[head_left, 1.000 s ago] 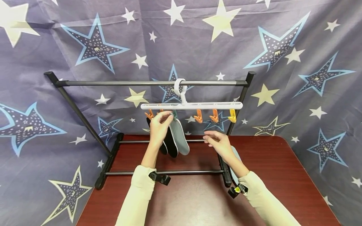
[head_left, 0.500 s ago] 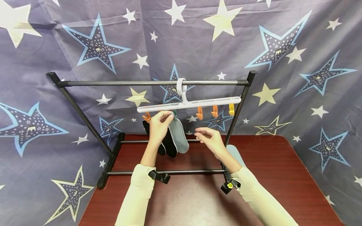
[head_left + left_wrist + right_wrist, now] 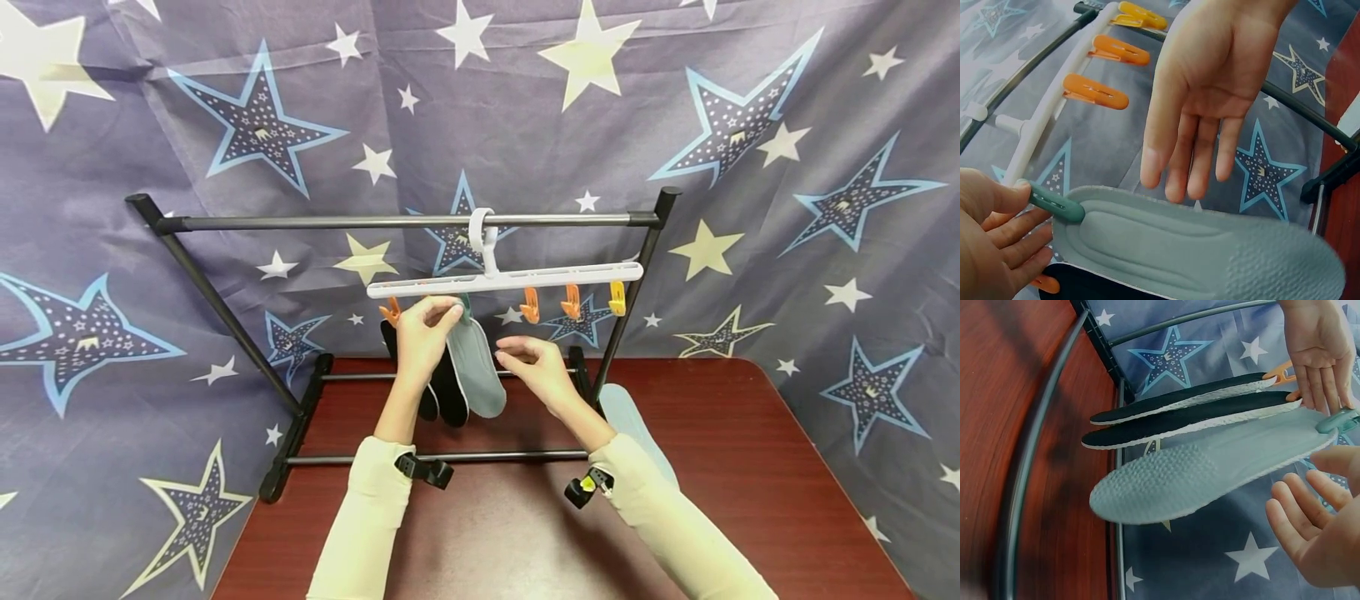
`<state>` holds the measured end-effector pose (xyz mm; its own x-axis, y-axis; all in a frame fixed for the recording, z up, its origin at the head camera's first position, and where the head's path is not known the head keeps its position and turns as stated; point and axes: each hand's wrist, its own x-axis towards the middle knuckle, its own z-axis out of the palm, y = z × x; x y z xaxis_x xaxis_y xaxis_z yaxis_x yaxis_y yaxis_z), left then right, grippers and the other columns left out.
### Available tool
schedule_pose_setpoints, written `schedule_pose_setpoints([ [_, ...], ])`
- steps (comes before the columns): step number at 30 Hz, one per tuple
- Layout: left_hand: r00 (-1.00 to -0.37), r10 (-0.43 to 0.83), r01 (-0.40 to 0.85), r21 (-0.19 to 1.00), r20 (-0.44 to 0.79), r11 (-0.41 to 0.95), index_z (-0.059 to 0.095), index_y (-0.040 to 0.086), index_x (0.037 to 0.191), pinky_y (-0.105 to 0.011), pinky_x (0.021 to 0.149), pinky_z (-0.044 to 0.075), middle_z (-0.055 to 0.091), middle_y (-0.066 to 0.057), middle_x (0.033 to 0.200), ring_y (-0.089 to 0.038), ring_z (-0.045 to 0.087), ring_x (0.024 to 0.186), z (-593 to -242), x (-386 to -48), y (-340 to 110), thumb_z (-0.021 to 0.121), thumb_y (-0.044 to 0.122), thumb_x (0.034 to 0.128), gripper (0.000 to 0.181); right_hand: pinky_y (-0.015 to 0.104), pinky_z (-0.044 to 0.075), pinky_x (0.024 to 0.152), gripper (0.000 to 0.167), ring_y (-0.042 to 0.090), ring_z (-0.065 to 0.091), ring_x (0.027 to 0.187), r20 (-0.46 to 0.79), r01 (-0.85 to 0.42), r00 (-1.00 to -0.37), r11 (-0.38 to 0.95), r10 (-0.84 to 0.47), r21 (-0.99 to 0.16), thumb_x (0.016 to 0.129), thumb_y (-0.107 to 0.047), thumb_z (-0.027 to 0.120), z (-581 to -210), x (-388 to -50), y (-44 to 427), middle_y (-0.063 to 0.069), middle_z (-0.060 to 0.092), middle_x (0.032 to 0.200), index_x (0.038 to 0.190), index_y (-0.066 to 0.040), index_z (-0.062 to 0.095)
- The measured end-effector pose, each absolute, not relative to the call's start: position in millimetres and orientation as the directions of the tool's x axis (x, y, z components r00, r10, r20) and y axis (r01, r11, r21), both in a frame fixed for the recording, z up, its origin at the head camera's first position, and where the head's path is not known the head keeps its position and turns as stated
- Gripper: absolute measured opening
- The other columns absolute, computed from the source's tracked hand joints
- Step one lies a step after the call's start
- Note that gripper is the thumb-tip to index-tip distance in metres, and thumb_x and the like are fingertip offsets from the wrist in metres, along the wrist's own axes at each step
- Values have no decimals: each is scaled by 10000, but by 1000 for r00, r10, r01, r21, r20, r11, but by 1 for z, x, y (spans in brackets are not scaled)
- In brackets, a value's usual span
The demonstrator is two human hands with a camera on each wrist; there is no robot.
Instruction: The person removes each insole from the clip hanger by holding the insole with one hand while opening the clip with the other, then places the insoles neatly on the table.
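A grey-green insole hangs from a green clip on the white hanger. My left hand pinches the clip's end between thumb and fingers, as the left wrist view shows. To the right of the insole is my right hand, fingers relaxed and holding nothing; the right wrist view has it close beside the insole without contact. Two black insoles hang from orange clips left of the grey-green one, partly behind my left hand in the head view.
The hanger hooks over the top bar of a black rack. Two orange clips and a yellow clip hang on its right half. Another light insole lies on the red-brown table at the right, partly under my right sleeve.
My right hand has moved left toward the hanging grey-green insole. The hanger has tilted, its left end lower and right end higher. My left hand has stayed at the green clip.
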<state>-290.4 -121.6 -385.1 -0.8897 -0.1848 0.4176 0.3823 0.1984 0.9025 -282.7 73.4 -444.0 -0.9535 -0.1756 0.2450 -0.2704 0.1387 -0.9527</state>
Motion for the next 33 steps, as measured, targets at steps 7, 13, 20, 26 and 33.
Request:
schedule_pose_setpoints([
  [7,-888,-169,396,898,428,194,763,-42,1034,-121,744,525,754,-233,1032,-28,660,806,-383,-287,-120,741,56,922,151,177,546,733,269,260,725,934,259,-285,-950,150,-175,-947,920,-74,748,-443,-284,64,236,745,1094,1170,23,727],
  [13,-885,-186,396,901,426,176,764,-42,1044,-117,757,520,752,-248,1034,-139,691,865,-381,-281,-118,738,58,926,157,162,539,734,244,224,719,903,247,-274,-952,149,-179,-950,916,-55,746,-441,-277,65,244,746,1072,1146,26,738],
  [20,-879,-249,399,913,407,83,732,-68,1091,-123,770,549,739,-262,1051,-8,670,820,-386,-280,-113,743,50,917,210,348,640,758,205,60,688,794,213,-240,-961,143,-177,-960,908,-23,739,-445,-277,66,225,756,1028,1096,57,743],
  [26,-899,-292,344,939,327,-8,694,-64,1187,-121,812,552,729,-248,1136,-20,683,881,-390,-279,-108,734,75,931,294,555,613,834,216,69,696,805,156,-176,-973,106,-172,-979,909,-24,739,-447,-276,66,202,760,1039,1107,61,740],
  [33,-950,-201,257,963,238,-77,663,-57,1273,-129,873,532,717,-213,1216,-17,670,962,-386,-281,-113,699,105,965,351,433,642,785,241,96,702,833,123,-140,-975,81,-185,-987,912,-31,738,-448,-277,67,236,744,1088,1128,77,728],
])
